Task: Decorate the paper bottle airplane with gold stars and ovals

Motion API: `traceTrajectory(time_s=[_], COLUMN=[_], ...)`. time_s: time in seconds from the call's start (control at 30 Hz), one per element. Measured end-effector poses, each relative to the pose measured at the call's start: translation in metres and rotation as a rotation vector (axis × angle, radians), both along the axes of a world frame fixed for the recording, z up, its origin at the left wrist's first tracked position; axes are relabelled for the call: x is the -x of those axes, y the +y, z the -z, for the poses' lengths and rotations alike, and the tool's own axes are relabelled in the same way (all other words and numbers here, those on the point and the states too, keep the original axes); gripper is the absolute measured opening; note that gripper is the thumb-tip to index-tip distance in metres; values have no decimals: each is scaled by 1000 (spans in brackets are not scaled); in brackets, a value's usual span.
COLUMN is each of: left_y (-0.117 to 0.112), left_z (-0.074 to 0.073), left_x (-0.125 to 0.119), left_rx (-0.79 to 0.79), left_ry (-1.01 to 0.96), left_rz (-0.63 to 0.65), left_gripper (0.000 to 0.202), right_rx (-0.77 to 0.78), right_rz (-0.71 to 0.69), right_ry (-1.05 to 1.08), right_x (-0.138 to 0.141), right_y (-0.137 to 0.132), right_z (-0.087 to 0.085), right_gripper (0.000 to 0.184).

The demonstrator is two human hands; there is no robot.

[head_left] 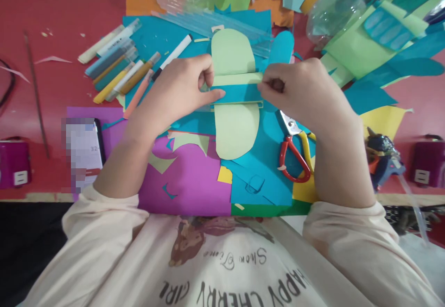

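The left hand (181,89) pinches the left end of a teal paper strip (238,93), thumb on top and fingers curled beneath. The right hand (299,93) pinches the right end, fingertips pressed together on the strip's edge. The strip lies across the waist of a pale green rounded paper cut-out (234,89), which rests on teal card sheets (267,158) at the table's centre.

Red-and-yellow-handled scissors (295,151) lie at 4 o'clock from the cut-out, just beside the right wrist. A row of markers (121,68) lies at 9 to 10 o'clock. A glue gun (382,158) sits at 3 to 4 o'clock, well apart.

Judgement: the strip is best kept taut and square to the cut-out's long axis, with even pressure from both ends, so the band seats flat without wrinkling. Whether adhesive is beneath the strip cannot be told.
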State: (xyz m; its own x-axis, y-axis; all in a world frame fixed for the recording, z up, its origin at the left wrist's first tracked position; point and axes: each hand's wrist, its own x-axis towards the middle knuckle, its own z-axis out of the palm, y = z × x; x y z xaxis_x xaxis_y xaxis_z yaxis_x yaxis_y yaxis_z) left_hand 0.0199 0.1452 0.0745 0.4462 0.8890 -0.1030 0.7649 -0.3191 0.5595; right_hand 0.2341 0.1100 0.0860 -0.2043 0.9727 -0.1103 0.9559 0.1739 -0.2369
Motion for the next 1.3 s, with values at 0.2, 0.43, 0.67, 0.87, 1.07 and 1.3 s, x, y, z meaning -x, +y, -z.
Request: traceTrajectory(time_s=[0.2,0.43,0.67,0.87,1.07,1.3], left_y=[0,-3,0,5,3,-4], left_z=[-1,0,19,30,28,22], left_x=[-2,-2,3,2,0,-7], left_rx=[15,-19,21,92,115,93], left_ry=[36,49,-76,-63,-76,-33], left_rz=[7,-3,54,24,9,-32], left_gripper=[26,23,42,56,58,55], right_rx=[-190,-560,-257,-257,-272,-261], right_rz=[88,33,-144,-159,-148,-102], right_ry=[242,219,50,54,118,142], right_x=[-13,-16,-4,-4,-5,9], right_y=[-1,-1,-2,-1,1,-4], right_z=[-5,0,7,16,24,31], right_gripper=[34,35,29,30,20,27])
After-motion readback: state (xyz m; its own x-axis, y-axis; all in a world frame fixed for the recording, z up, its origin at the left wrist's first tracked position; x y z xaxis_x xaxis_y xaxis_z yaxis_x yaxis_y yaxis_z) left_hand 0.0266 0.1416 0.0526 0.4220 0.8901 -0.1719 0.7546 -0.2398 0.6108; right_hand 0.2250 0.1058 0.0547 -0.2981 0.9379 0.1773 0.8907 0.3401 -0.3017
